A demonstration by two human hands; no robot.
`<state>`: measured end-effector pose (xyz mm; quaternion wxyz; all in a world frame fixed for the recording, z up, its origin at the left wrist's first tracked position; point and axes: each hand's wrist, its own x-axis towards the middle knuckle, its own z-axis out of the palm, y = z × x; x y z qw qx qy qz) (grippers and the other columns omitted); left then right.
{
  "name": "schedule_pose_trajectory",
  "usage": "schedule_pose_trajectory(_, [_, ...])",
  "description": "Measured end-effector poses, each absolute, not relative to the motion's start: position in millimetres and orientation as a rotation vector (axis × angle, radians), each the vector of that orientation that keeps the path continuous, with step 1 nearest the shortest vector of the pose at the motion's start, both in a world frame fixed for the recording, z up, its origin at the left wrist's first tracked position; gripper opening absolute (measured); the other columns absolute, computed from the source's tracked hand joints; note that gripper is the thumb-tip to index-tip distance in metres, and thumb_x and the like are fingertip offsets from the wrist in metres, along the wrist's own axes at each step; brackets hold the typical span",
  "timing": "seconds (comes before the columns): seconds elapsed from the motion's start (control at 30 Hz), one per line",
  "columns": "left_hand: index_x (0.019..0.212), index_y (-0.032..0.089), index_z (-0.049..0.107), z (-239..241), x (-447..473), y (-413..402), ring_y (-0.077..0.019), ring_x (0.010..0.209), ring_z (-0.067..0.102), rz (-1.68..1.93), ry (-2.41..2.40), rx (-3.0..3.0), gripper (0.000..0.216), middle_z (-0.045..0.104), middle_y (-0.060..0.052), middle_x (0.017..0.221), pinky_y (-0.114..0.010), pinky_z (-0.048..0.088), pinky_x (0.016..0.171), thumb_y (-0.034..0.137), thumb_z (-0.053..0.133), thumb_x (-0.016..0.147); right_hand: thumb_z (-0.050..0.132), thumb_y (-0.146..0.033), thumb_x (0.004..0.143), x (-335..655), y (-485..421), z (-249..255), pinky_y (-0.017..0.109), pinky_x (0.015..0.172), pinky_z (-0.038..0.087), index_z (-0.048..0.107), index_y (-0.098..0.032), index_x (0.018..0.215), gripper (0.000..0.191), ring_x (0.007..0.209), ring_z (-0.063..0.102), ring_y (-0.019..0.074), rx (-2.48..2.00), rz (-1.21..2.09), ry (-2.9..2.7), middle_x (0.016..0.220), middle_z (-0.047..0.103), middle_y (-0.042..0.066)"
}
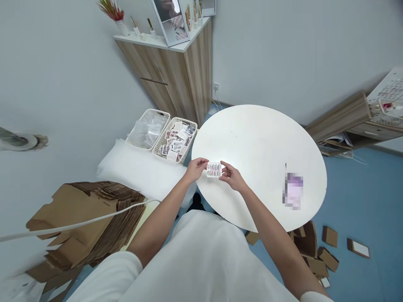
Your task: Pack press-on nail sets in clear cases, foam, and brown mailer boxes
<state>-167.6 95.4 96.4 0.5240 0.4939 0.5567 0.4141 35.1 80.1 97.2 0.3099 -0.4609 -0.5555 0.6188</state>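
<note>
Between my two hands is a small flat pack of press-on nails [214, 170], held over the near left part of a round white table [252, 138]. Two rows of pinkish, shiny nails show on its white backing. My left hand [197, 169] pinches the pack's left edge. On the opposite edge, the fingers of my right hand [232, 175] grip it, thumb and fingertips at the side. A white basket [192, 144] filled with many similar nail packs stands just beyond my left hand.
A second basket [146, 130] holds clear plastic bags. White wrap [141, 167] and stacked flat cardboard [94, 222] lie on the left. A blurred purple item [294, 191] rests on the table's right side. Small boxes [330, 236] are on the blue floor; a wooden cabinet [176, 75] stands behind.
</note>
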Motion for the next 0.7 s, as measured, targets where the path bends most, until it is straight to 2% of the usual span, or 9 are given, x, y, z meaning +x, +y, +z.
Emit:
schedule_pose_trajectory(0.2, [0.079, 0.014, 0.059, 97, -168, 100, -0.0113, 0.062, 0.058, 0.904, 1.387, 1.148, 0.016, 0.06, -0.002, 0.067, -0.029, 0.049, 0.066, 0.026, 0.059, 0.068, 0.067, -0.026, 0.062, 42, 91, 82, 0.031, 0.07, 0.048, 0.043, -0.023, 0.121, 0.064, 0.068, 0.057, 0.0109, -1.232, 1.674, -1.247, 0.081, 0.058, -0.001])
schedule_pose_trajectory(0.33, [0.088, 0.014, 0.058, 83, -177, 107, -0.0118, 0.063, 0.06, 0.854, 1.422, 1.081, 0.024, 0.061, -0.001, 0.066, -0.03, 0.048, 0.07, 0.026, 0.06, 0.067, 0.067, -0.032, 0.063, 27, 104, 70, 0.035, 0.074, 0.049, 0.054, -0.019, 0.097, 0.039, 0.067, 0.06, 0.0124, -1.318, 1.646, -1.009, 0.071, 0.058, -0.002])
schedule_pose_trajectory(0.43, [0.091, 0.014, 0.058, 64, -184, 115, -0.012, 0.064, 0.06, 0.821, 1.47, 1.042, 0.026, 0.062, -0.002, 0.068, -0.028, 0.048, 0.069, 0.023, 0.059, 0.067, 0.066, -0.033, 0.064, 9, 117, 59, 0.034, 0.071, 0.051, 0.056, -0.019, 0.084, 0.027, 0.065, 0.06, 0.0124, -1.409, 1.635, -0.905, 0.07, 0.057, -0.001])
schedule_pose_trajectory(0.57, [0.088, 0.013, 0.06, 36, -192, 131, -0.0127, 0.062, 0.059, 0.734, 1.614, 1.044, 0.021, 0.064, -0.004, 0.071, -0.026, 0.048, 0.064, 0.025, 0.055, 0.071, 0.062, -0.028, 0.065, -18, 141, 42, 0.031, 0.067, 0.051, 0.057, -0.018, 0.085, 0.022, 0.064, 0.058, 0.0115, -1.579, 1.552, -0.871, 0.074, 0.057, 0.001])
schedule_pose_trajectory(0.7, [0.09, 0.015, 0.061, 20, -194, 145, -0.0137, 0.069, 0.06, 0.588, 1.762, 1.159, 0.02, 0.066, -0.004, 0.077, -0.026, 0.047, 0.069, 0.024, 0.054, 0.073, 0.057, -0.024, 0.066, -33, 164, 24, 0.028, 0.067, 0.05, 0.058, -0.015, 0.096, 0.031, 0.069, 0.057, 0.0117, -1.739, 1.509, -0.946, 0.082, 0.059, 0.003])
